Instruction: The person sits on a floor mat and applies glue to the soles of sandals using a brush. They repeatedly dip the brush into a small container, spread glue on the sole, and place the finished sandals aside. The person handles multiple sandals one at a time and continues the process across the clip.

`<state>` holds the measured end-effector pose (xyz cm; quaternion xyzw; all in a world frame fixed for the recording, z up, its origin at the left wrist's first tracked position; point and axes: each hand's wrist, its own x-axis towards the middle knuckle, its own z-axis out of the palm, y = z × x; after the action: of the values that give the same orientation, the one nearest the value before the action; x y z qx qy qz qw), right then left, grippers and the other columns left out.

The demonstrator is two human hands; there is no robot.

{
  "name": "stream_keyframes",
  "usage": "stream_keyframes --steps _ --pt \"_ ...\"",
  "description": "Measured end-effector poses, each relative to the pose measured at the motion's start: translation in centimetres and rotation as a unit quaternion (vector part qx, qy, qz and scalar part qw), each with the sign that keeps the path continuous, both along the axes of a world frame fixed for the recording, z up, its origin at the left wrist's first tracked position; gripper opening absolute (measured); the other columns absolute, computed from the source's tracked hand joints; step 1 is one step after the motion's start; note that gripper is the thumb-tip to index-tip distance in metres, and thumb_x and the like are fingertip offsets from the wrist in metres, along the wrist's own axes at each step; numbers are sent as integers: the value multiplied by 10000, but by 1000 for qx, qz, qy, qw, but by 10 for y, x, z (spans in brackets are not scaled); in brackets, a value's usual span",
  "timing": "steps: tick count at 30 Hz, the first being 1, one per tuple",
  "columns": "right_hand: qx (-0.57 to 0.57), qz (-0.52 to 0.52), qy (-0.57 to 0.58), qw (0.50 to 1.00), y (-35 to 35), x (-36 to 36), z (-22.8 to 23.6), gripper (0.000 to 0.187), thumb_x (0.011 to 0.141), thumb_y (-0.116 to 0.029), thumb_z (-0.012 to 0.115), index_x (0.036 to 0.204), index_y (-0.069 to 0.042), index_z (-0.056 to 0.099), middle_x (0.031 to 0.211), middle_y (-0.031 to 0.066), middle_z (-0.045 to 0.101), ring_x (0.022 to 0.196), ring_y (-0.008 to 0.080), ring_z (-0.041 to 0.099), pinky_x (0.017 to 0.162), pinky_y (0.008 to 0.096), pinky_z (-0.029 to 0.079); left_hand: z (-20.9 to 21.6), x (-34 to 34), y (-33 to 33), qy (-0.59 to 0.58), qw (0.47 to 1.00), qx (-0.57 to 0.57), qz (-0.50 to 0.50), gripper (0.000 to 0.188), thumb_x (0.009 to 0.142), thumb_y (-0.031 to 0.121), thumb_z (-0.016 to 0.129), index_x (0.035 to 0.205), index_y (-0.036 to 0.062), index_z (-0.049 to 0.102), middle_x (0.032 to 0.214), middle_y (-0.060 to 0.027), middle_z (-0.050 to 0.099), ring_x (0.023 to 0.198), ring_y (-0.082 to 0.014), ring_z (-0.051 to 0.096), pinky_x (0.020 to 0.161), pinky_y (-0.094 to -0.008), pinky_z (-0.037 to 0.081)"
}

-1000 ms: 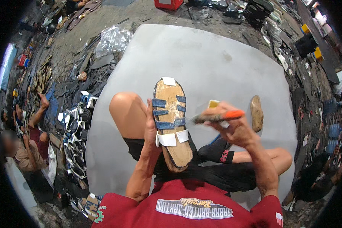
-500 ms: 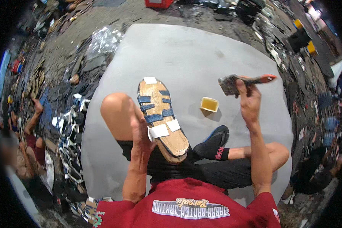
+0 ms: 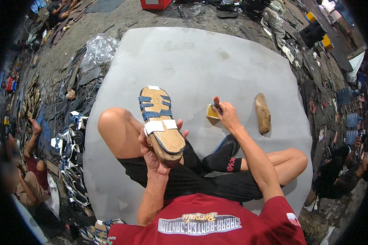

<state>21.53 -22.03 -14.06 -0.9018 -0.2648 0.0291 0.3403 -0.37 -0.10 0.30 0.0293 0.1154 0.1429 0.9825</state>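
My left hand (image 3: 153,157) is closed round the lower part of a sandal on a shoe last, its fingertips showing at the right edge. The sandal (image 3: 155,100) has a tan insole face up, blue strap ends folded over its edges, and white tabs at the top and middle. Below its near end shows the wooden last. In my right hand (image 3: 229,115) is a brush (image 3: 217,103) with a red-tipped dark handle, held over a small tub (image 3: 211,113) of yellow stuff. The brush's bristles are hidden by the hand and tub.
A bare wooden shoe last (image 3: 263,114) lies on the grey sheet (image 3: 171,49) right of my hand. Strapped sandals (image 3: 73,163) are heaped at the left. Scraps and a clear plastic bag (image 3: 100,51) lie beyond the sheet. Other people sit at far left and right.
My right hand has moved left and down with the brush to the tub, uncovering the bare last. My left hand has shifted its hold and tilted the sandal, whose insole looks less shiny.
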Motion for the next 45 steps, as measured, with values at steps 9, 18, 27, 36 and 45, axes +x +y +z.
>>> stream_keyframes --steps 9,18,27,36,45 --pt "44 -211 97 972 -33 8 13 410 1024 -379 712 924 18 719 794 121 699 654 203 632 622 395 513 -18 4 10 22 998 -66 12 947 873 621 792 1532 50 423 1330 -290 639 1144 -407 693 941 -525 630" --pt "443 -188 490 726 -27 -4 104 353 1068 -355 669 1253 -55 669 1140 50 719 951 143 685 817 317 530 1 12 -11 54 998 12 26 1043 845 668 794 1543 12 380 1367 -265 620 1196 -383 691 917 -549 656" --pt "285 114 293 905 30 -82 243 276 1072 -250 673 1214 -14 688 1042 50 736 859 142 696 742 287 553 -5 3 -7 31 994 91 -49 1076 867 719 745 1555 -15 367 1425 -244 592 1205 -356 685 1041 -535 592" --pt "206 224 7 952 58 -95 243 204 963 -153 779 1135 -50 745 1047 96 760 848 280 699 774 394 541 -7 -11 -10 101 980 149 -90 815 974 484 707 1564 49 350 1375 -162 612 1232 -283 657 1027 -453 582" --pt "239 251 43 937 48 -102 239 221 956 -78 779 1170 -44 737 1072 90 756 876 249 671 729 409 537 14 -1 -4 181 938 286 -69 952 867 774 591 1374 -31 547 1175 -174 695 1021 -282 717 872 -423 630"
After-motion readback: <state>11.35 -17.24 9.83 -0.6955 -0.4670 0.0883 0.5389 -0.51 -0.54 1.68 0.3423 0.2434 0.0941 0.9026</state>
